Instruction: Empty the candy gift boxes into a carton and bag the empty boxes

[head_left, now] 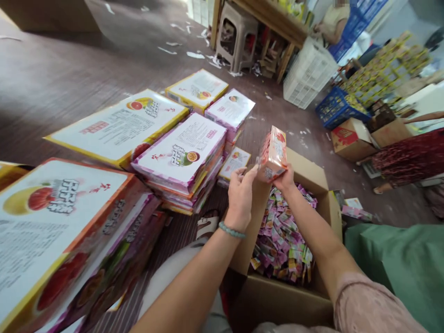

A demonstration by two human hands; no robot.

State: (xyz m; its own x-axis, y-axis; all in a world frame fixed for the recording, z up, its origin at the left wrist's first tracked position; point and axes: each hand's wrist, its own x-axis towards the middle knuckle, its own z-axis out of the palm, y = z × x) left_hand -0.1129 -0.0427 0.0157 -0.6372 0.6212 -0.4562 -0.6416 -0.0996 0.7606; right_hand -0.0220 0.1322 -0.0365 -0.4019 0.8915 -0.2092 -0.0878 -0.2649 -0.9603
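A small orange box [277, 150] with fruit printed on it is held tilted above an open carton [248, 240]. My right hand [286, 179] grips its lower end. My left hand [242, 194], with a beaded bracelet at the wrist, has its fingers curled at the box's near left edge and seems to pinch it. Orange packets or a printed pattern show on the box's left face; blur hides which. Below, many small purple, pink and green sachets [282, 236] fill the carton.
Stacked fruit-printed boxes [180, 150] stand on the floor at left, with larger ones [38, 231] nearer. A green sack [398, 259] lies at right. Behind are a stool [237, 37], white crates [308, 71] and a blue crate [333, 111]. Other people [335, 23] are at the upper right.
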